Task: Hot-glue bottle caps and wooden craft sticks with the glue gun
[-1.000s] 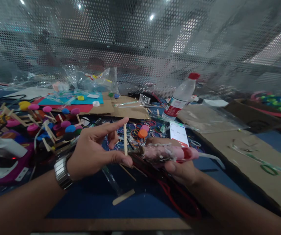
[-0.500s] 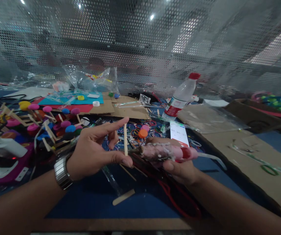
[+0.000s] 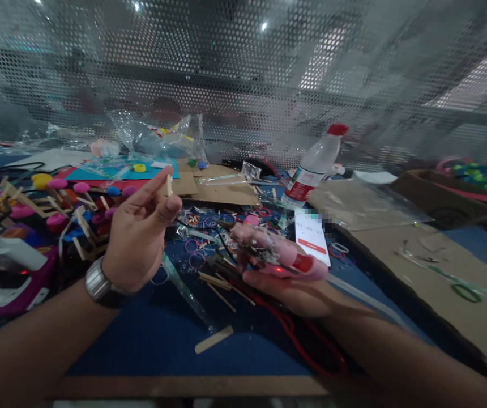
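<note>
My left hand [image 3: 137,232], with a metal watch on its wrist, is raised above the table and pinches a short wooden stick [image 3: 169,184] between thumb and fingers. My right hand [image 3: 288,286] lies palm up lower right and grips a pink glue gun [image 3: 275,252] crusted with dried glue, its nozzle pointing left and away from the stick. The two hands are apart. Loose wooden sticks [image 3: 216,283] and coloured rubber bands [image 3: 192,246] lie on the blue table surface between and beneath them.
Stick-and-bottle-cap models [image 3: 77,209] crowd the left. A phone [image 3: 311,241] lies lit beside a plastic bottle [image 3: 314,167] with a red cap. Cardboard sheets [image 3: 430,260], plastic bags [image 3: 158,139], a red cord [image 3: 298,343] and a perforated screen [image 3: 243,73] surround the work area.
My left hand has lifted the stick up and to the left, away from the glue gun's nozzle. My right hand has tilted the glue gun and drawn it slightly lower.
</note>
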Available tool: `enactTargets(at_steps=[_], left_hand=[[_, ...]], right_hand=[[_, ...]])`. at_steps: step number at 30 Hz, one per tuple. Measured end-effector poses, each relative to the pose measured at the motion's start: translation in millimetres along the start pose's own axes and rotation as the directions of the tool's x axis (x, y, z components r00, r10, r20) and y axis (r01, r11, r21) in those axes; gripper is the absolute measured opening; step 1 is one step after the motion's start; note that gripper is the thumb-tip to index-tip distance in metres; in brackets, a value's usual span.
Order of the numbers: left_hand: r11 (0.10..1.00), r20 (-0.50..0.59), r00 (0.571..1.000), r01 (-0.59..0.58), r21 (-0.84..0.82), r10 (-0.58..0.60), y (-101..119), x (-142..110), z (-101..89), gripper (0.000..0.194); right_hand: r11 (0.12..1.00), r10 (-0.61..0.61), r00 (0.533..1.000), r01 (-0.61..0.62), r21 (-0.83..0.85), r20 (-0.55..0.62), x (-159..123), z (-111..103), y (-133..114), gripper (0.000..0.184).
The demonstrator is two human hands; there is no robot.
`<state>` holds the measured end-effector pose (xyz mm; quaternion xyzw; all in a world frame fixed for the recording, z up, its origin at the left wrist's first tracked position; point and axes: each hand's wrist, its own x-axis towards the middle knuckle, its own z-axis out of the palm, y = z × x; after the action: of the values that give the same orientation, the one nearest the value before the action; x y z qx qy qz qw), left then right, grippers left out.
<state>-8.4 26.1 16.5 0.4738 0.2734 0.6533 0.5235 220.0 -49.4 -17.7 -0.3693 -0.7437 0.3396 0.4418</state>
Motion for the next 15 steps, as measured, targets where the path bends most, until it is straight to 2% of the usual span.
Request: enactTargets(at_steps=[3, 7, 9, 12, 15], left_hand=[[0.999, -0.059, 0.998, 0.022, -0.049, -0.025, 1, 5, 3.3, 0.048], [0.999, -0.098, 0.995, 0.019, -0.048, -0.023, 3, 10, 1.4, 0.045], [0.999, -0.094, 0.996, 0.002, -0.043, -0.006, 5, 14, -2.1, 0.045], [0.999, -0.073, 0.997, -0.034, -0.005, 0.033, 10, 21, -7.4, 0.042], [0.997, -0.101, 0.992, -0.073, -0.009, 0.072, 14, 25, -8.8, 0.036]], right_hand=[[0.995, 0.095, 0.995, -0.096, 0.017, 0.043, -1, 6, 3, 0.057], [0.98, 0.196, 0.978, -0.193, -0.044, 0.071, -1, 10, 4, 0.05], [0.98, 0.174, 0.979, -0.161, -0.118, 0.106, 0, 10, 5, 0.045], [0.973, 0.06, 0.988, -0.027, -0.228, 0.14, 2, 11, 7, 0.037], [0.938, -0.017, 0.988, 0.069, -0.339, 0.155, 5, 14, 7, 0.028]])
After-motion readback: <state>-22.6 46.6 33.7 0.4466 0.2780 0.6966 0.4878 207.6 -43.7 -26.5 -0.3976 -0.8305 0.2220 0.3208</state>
